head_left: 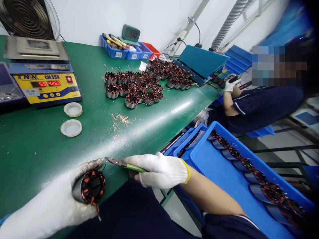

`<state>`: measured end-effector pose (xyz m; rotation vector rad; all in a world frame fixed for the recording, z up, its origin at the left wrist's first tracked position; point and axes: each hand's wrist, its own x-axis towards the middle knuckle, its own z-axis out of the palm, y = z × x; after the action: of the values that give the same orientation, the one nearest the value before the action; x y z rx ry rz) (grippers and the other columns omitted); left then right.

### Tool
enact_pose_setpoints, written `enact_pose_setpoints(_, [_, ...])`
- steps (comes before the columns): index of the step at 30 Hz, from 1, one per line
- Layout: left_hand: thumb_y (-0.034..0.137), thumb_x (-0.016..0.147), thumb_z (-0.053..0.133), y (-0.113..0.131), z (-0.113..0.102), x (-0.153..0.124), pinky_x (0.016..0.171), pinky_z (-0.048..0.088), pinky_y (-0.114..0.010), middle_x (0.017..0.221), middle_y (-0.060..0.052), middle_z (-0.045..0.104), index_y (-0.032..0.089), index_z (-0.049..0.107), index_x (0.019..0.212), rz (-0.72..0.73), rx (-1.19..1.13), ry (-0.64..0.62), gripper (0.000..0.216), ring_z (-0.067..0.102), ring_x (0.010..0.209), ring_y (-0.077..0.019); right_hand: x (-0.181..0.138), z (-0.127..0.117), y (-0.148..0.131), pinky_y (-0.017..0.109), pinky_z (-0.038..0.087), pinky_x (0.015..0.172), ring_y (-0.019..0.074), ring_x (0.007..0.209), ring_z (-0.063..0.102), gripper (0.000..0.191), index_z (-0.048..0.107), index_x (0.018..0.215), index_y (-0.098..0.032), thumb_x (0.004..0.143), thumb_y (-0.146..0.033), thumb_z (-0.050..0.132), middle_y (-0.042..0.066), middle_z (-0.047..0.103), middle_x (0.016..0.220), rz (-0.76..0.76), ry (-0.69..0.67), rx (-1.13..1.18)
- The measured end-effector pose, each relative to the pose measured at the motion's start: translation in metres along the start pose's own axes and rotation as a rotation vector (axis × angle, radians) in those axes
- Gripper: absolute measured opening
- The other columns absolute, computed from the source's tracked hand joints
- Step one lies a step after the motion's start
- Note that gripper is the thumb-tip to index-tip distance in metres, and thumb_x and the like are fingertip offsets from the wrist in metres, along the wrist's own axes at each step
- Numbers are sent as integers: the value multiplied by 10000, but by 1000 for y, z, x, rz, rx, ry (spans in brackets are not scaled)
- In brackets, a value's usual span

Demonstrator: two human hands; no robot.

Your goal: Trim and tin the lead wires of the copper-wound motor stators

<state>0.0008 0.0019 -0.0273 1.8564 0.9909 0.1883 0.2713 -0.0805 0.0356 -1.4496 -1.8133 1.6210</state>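
My left hand (67,196), in a white glove, is closed round a wound motor stator (90,186) with copper coils, held at the near edge of the green table (37,146). Thin copper wire ends stick up from the stator. My right hand (159,170), also gloved, grips green-handled cutters (122,163) whose tip points left toward those wire ends. A group of several more stators (136,89) stands on the table further back.
A yellow and blue soldering pot station (46,87) and two white lids (72,119) lie at the left. Blue bins (124,51) and a clock sit at the back. A blue tray (224,166) with stators is at my right; a co-worker (254,103) sits beyond it.
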Motion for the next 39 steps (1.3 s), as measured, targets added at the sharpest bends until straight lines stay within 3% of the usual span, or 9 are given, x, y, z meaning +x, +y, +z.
enact_pose_setpoints(3, [291,508,633,10,-2,-1,952,579,-419,1110,-10,761,274,678,1187,-54,-32,20,681,707,1051,-341,0,3,1,267,504,769,145,799,597,545,551,1378,-83,837,-137,511,29,617,872,42,17,-16])
enact_pose_setpoints(6, [261,485,645,13,-3,-3,956,576,-405,1074,0,760,282,674,1204,-107,-67,19,720,720,972,-316,0,3,-1,275,509,787,160,836,610,550,556,1381,-89,834,-135,524,45,645,895,59,36,-46])
enact_pose_setpoints(10, [224,475,672,7,-3,-1,961,573,-370,1087,5,758,292,669,1206,-68,-65,22,735,715,1013,-314,0,3,-4,266,514,757,159,796,607,519,581,1353,-76,841,-143,523,46,652,844,62,28,-59])
enact_pose_setpoints(15, [223,533,709,-10,-6,2,864,616,-348,1197,-26,742,278,612,1303,4,-60,-95,778,724,1022,-319,2,3,-2,250,515,711,150,774,602,526,582,1345,-52,832,-152,527,85,664,954,46,24,-73])
enact_pose_setpoints(21, [231,514,710,-4,-3,0,961,581,-392,1205,-20,742,283,624,1296,-40,-63,-56,789,693,1110,-345,5,4,4,274,521,779,169,847,620,501,582,1336,-50,859,-174,495,108,670,1030,-2,16,-113])
enact_pose_setpoints(26, [298,513,684,11,-2,-1,1038,530,-463,1116,-22,766,267,661,1226,-63,-93,-4,715,726,972,-336,9,7,3,297,497,754,182,823,622,461,608,1318,-131,877,-229,515,72,678,970,149,32,-188])
enact_pose_setpoints(29, [295,513,683,7,-3,-2,1057,516,-467,1157,-34,753,260,655,1242,-63,-71,1,730,709,1044,-345,9,7,1,301,485,739,183,805,619,469,604,1330,-159,876,-255,533,59,680,954,205,38,-239])
enact_pose_setpoints(33, [254,539,734,-7,-4,0,1102,474,-457,1362,-56,662,263,586,1350,-44,-76,-25,825,613,1249,-357,8,0,-3,266,487,720,152,760,586,441,585,1306,-105,883,-192,497,51,652,893,63,83,-182])
enact_pose_setpoints(39, [199,617,769,-5,-9,2,1041,526,-373,1376,-38,654,272,535,1386,19,-118,-183,807,622,1239,-341,15,-4,-10,242,470,721,128,740,539,252,619,1080,-99,864,-135,496,48,612,907,-116,-34,-103])
